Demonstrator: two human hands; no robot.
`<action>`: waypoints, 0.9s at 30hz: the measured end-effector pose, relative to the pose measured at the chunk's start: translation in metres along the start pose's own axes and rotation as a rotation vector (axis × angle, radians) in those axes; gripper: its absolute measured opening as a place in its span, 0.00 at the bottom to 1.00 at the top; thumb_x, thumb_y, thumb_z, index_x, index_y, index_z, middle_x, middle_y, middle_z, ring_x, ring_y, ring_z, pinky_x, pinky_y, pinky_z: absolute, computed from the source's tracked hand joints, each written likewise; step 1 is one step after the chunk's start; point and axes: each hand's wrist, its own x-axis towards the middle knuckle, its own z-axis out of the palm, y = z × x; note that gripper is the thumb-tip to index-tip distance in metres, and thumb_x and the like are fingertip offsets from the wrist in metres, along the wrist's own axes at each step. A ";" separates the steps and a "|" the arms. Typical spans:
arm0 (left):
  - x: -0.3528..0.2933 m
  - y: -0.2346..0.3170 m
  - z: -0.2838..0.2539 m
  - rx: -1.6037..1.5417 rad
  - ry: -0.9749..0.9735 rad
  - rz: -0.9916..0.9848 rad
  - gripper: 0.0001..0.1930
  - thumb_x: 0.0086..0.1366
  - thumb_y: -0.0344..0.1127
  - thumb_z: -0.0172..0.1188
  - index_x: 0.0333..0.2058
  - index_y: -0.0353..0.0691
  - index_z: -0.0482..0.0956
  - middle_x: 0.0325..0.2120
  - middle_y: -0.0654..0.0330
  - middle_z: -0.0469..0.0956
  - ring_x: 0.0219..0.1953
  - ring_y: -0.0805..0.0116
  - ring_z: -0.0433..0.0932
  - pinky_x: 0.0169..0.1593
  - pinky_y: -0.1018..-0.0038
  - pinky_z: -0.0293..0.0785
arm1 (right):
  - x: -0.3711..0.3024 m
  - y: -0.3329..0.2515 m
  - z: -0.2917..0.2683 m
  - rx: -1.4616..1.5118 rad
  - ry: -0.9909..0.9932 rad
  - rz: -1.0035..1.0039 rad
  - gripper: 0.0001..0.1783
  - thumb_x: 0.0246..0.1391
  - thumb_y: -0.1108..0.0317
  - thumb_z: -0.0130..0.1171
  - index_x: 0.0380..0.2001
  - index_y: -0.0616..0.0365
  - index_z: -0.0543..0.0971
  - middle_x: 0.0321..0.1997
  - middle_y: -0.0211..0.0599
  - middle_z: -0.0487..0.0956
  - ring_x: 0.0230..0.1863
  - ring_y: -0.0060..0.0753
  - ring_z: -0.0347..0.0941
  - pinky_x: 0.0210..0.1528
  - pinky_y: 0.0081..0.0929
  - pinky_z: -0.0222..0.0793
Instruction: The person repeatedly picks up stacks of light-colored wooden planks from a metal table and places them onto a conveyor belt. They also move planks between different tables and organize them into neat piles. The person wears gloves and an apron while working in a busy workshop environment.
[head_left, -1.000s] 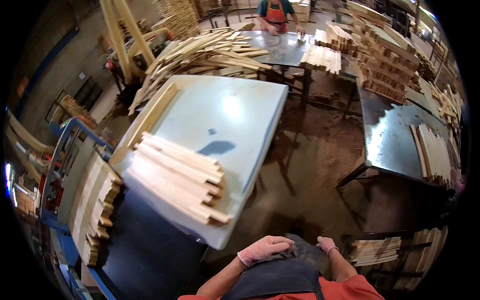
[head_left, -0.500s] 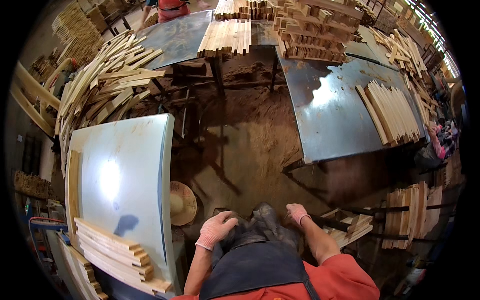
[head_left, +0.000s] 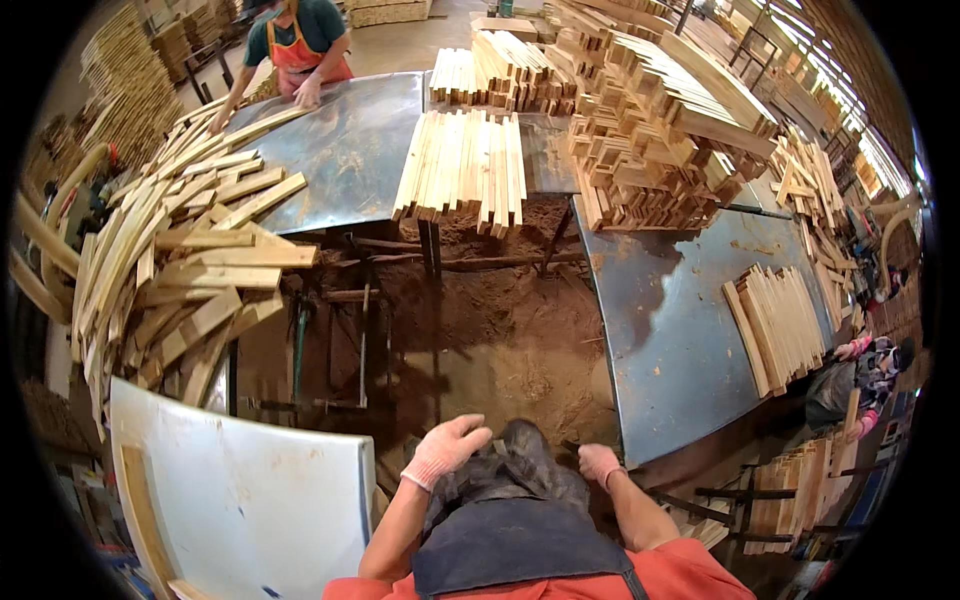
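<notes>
My left hand (head_left: 447, 450), in a pale pinkish work glove, is held in front of my dark apron (head_left: 520, 545). Its fingers stretch to the right, with nothing in them. On the other side, my gloved right hand (head_left: 600, 464) hangs loosely open beside my leg; its fingertips are partly hidden and no object shows in it. Nearest to the right hand is the corner of a metal-topped table (head_left: 665, 350), apart from it. A pale sheet-topped table (head_left: 250, 490) stands at my lower left, not touched by the left hand.
Loose wooden strips (head_left: 210, 270) lie heaped at the left. Beyond the sawdust-covered floor (head_left: 480, 370), strips (head_left: 465, 165) lie side by side near a tall stack of wood pieces (head_left: 650, 130). More strips (head_left: 780, 325) rest on the right table. One co-worker (head_left: 295, 50) stands at far left, another (head_left: 865, 380) at right.
The tables and wood ahead now sit lower in view, and the pale table has slid toward the lower edge. The far co-worker shows more fully. Both my hands stay low and empty.
</notes>
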 end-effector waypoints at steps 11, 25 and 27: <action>0.182 0.035 -0.184 -0.618 0.316 0.157 0.22 0.75 0.37 0.66 0.62 0.32 0.81 0.58 0.55 0.84 0.60 0.67 0.80 0.66 0.71 0.73 | 0.182 -0.325 0.034 -0.053 -0.060 -0.229 0.24 0.67 0.54 0.64 0.57 0.60 0.83 0.39 0.34 0.84 0.35 0.32 0.77 0.40 0.34 0.74; 0.585 -0.028 -0.448 0.710 0.452 -0.086 0.22 0.82 0.47 0.49 0.70 0.54 0.68 0.78 0.35 0.51 0.78 0.22 0.49 0.79 0.40 0.47 | 0.419 -0.731 0.013 0.196 0.209 -0.848 0.42 0.70 0.64 0.64 0.79 0.68 0.57 0.82 0.59 0.60 0.82 0.49 0.57 0.82 0.39 0.55; 0.628 -0.024 -0.456 0.737 0.423 -0.128 0.25 0.81 0.49 0.49 0.72 0.52 0.66 0.79 0.36 0.48 0.79 0.25 0.46 0.80 0.42 0.43 | 0.435 -0.740 0.028 0.460 0.167 -0.909 0.42 0.71 0.65 0.63 0.79 0.67 0.56 0.83 0.58 0.58 0.84 0.48 0.55 0.83 0.39 0.53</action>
